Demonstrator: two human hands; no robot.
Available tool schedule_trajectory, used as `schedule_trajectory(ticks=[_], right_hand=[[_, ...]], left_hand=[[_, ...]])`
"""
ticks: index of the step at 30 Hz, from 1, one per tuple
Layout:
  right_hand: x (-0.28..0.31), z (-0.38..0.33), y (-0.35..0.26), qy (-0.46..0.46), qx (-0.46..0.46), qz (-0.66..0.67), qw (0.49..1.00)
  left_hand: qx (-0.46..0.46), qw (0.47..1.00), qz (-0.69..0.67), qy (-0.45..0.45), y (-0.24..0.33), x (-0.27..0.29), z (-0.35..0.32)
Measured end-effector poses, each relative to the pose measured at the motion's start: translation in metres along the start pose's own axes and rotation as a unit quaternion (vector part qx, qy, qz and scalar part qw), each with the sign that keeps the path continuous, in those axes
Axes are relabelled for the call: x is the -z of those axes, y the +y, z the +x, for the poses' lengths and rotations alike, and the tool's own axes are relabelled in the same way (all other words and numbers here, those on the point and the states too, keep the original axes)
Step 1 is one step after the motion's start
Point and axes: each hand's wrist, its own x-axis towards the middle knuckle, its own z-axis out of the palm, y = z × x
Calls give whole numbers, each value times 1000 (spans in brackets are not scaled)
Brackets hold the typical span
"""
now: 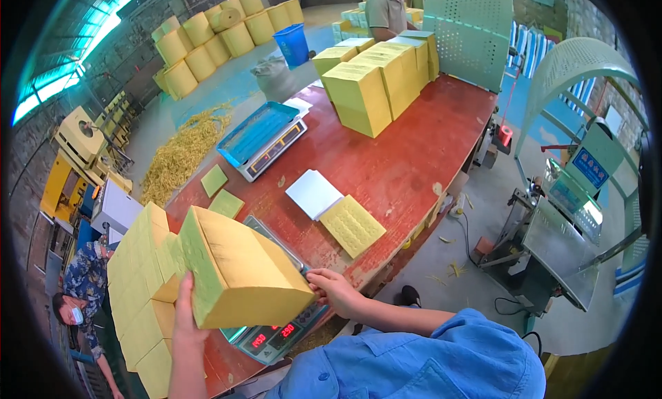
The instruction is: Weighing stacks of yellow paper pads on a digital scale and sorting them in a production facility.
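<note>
A thick block of yellow paper [256,288] is held between my two hands, tilted above a digital scale [265,342] with a lit red display. My left hand [187,316] presses against its left face, the thumb pointing up along it. At the right end, my right hand [334,290] grips the lower corner with bent fingers, partly hidden by the block. Whether the block touches the scale's pan I cannot tell. Stacked yellow paper blocks [138,282] stand close to the left. Beyond my right hand lie an embossed yellow pad [353,226] and white sheets [314,193].
On the red table [407,164] sit a second scale with a blue tray [261,133], two thin yellow pads [225,204] and a row of tall yellow blocks [358,99]. A machine with a perforated guard [576,68] stands right. Co-workers are at far left and back.
</note>
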Motion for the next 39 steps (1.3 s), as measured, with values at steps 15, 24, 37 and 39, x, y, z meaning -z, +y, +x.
schedule_trajectory(ticks=[15, 24, 37, 39], right_hand=[[185, 146, -274, -1, 132, -163, 978], [231, 295, -327, 95, 59, -159, 981], [240, 224, -275, 30, 188, -256, 948], [235, 219, -277, 64, 209, -270, 938]], left_hand=[[-25, 998, -53, -26, -28, -241, 218], [70, 992, -61, -81, -41, -275, 405], [67, 989, -20, -131, -56, -308, 450], [65, 989, -27, -130, -56, -333, 448]])
